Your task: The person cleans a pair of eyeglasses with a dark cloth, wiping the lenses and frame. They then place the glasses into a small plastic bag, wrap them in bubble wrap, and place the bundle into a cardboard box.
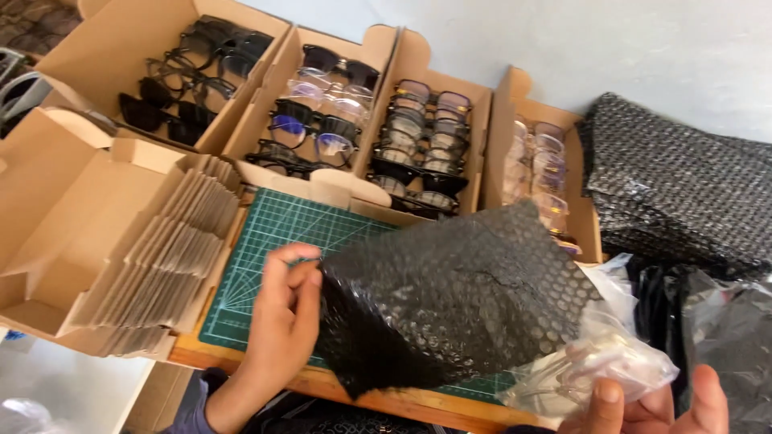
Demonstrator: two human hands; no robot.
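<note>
black bubble-wrap pouch (450,297) held over green cutting mat (281,241), left hand (281,321) pinching its edge, fingers curled. right hand (651,410), palm up, grasps clear plastic bag of glasses (595,362), still outside the pouch. cardboard trays of glasses (418,145) stand behind.

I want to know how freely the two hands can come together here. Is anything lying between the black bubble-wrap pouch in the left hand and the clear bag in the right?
Nothing visible does. The left hand holds the black bubble-wrap pouch by its edge, and its lower right corner already overlaps the clear plastic bag in the right hand.
</note>
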